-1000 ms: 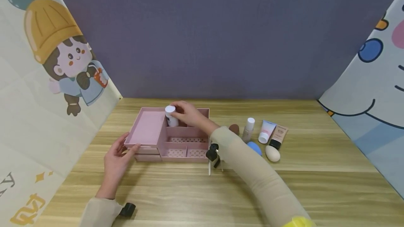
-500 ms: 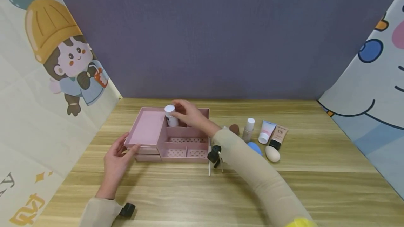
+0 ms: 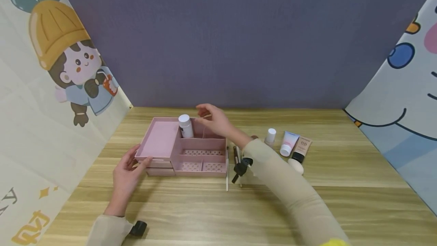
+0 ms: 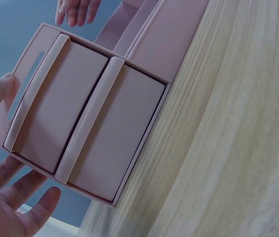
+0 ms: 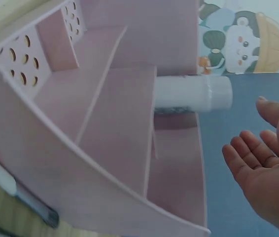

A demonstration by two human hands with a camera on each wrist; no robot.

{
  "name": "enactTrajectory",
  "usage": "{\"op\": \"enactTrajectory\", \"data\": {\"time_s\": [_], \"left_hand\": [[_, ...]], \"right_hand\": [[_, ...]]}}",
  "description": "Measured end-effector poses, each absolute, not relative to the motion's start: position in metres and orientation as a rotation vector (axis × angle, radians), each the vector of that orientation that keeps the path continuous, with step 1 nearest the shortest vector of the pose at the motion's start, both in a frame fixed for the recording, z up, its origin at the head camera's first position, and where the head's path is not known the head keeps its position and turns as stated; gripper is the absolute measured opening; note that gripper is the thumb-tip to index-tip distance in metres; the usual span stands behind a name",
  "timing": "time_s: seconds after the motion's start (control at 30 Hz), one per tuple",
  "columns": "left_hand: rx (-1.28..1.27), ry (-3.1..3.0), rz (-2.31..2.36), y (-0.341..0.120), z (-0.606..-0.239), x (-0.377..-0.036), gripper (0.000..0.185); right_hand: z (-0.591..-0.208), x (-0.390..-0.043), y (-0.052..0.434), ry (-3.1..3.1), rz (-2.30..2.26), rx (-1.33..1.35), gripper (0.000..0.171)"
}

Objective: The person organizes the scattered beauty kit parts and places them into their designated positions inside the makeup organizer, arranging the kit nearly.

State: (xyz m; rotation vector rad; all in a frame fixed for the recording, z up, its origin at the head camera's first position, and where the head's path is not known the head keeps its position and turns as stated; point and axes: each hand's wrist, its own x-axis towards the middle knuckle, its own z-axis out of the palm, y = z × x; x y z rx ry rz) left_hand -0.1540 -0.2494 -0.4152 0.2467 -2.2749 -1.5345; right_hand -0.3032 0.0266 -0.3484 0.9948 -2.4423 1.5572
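A white-capped bottle (image 3: 185, 125) stands upright in a rear compartment of the pink organizer (image 3: 201, 156), its long axis vertical, cap upward. The right hand (image 3: 215, 120) hangs just to the right of it, above the organizer's back row, with the fingers spread and relaxed and nothing in its grip; the right wrist view shows the palm open beside the bottle (image 5: 192, 93), apart from it. So the bottle lies to the left of that hand and a little below it, and the right hand is plainly the nearer of the two. The left hand (image 3: 127, 170) rests against the organizer's front left corner, fingers straight and touching the drawer end, holding nothing; in the left wrist view its fingers (image 4: 11, 182) lie along the side of the two drawer fronts. The organizer sits on the wooden counter (image 3: 239, 208). To its right, well clear of the bottle, lie a small white-capped vial (image 3: 270, 136), a pink and white tube (image 3: 288, 143), a beige tube (image 3: 302, 148) and a pale egg-shaped sponge (image 3: 296, 166).
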Motion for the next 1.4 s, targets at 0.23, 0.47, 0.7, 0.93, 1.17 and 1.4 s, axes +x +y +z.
{"op": "enactTrajectory", "data": {"time_s": [0.23,0.47,0.7,0.93,1.17,1.4], "left_hand": [[0.240,-2.273,-1.527,-0.250,-0.416,-0.154,0.056],[0.233,-2.255,-1.541,-0.248,-0.417,-0.154,0.056],[0.232,-2.254,-1.536,-0.247,-0.417,-0.154,0.055],[0.247,-2.264,-1.534,-0.248,-0.416,-0.153,0.056],[0.248,-2.263,-1.529,-0.247,-0.414,-0.153,0.056],[0.243,-2.281,-1.542,-0.247,-0.412,-0.152,0.057]], "right_hand": [[-0.337,-0.301,0.049,-2.402,1.600,0.955,0.046],[-0.328,-0.299,0.076,-2.423,1.542,0.930,0.047],[-0.321,-0.296,0.103,-2.473,1.494,0.862,0.047],[-0.318,-0.293,0.125,-2.528,1.460,0.789,0.048],[-0.323,-0.290,0.147,-2.558,1.465,0.753,0.046],[-0.330,-0.286,0.172,-2.576,1.506,0.710,0.046]]}}
